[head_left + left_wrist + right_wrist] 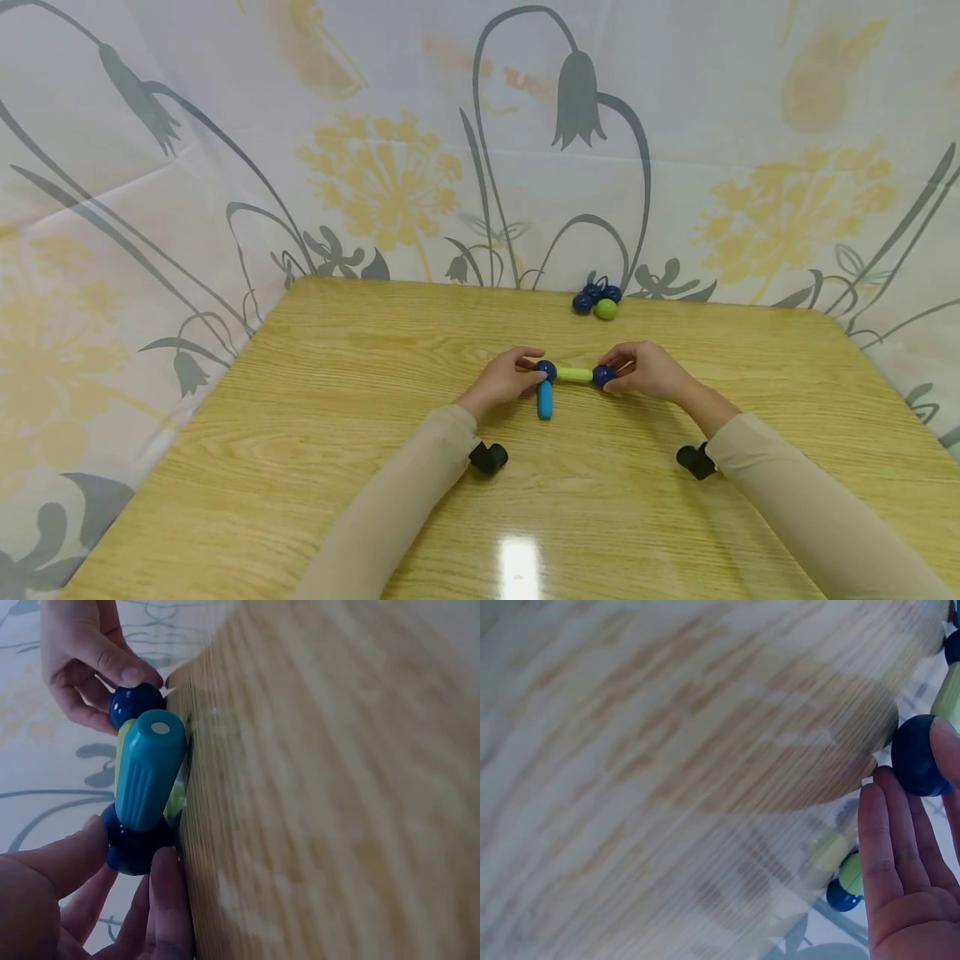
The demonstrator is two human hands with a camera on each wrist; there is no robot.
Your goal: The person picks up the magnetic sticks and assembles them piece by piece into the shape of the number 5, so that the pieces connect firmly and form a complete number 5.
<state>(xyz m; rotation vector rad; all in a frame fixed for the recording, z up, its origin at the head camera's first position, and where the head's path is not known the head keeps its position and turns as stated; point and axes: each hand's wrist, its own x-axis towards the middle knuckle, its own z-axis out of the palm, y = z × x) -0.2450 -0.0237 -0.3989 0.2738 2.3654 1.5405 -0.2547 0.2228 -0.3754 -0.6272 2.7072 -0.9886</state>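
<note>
My left hand grips a dark blue ball between thumb and fingers. From that ball a blue rod points toward me; in the left wrist view its ridged end shows a pale round spot. A yellow-green rod runs rightward to a second dark blue ball, so all the pieces form one joined corner. The right hand pinches this second ball, thumb on the near side and fingers around the far side. Both hands are low over the wooden table.
Beyond the hands, at the back of the table, a small cluster of dark blue balls sits with a green ball. A cloth with printed flowers hangs behind the table. Black wrist cameras jut from both sleeves.
</note>
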